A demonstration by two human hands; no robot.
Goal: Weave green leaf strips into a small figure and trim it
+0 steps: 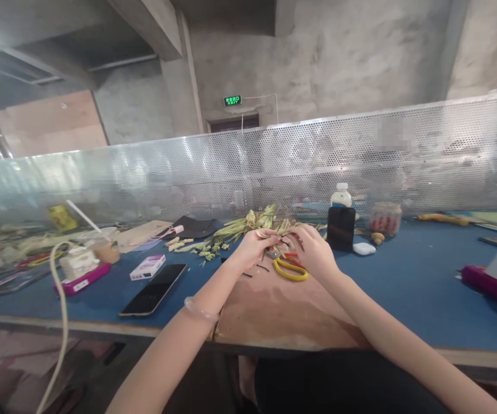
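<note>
Over a wooden board [283,322], both hands meet with fingers closed in a pinch. My left hand [257,246] grips one end of a thin, dark stem-like piece [282,238], too small to make out fully. My right hand [311,244] is closed at the same spot, its fingertips almost touching the left ones; what lies in them is mostly hidden. Just below on the board are yellow-handled scissors [290,270] and a red-handled tool [292,257], partly covered. Behind the hands lies a bunch of pale green artificial-looking stems [248,221], with small green sprigs [210,248] to the left.
Left on the blue table [404,276] are a phone [153,290], a small box [147,267] and a purple-based tissue pack [82,276]. At right stand a propped black phone [340,229], a bottle [341,196], a white case [364,248] and a jar [385,218]. A perforated metal screen [214,167] runs behind.
</note>
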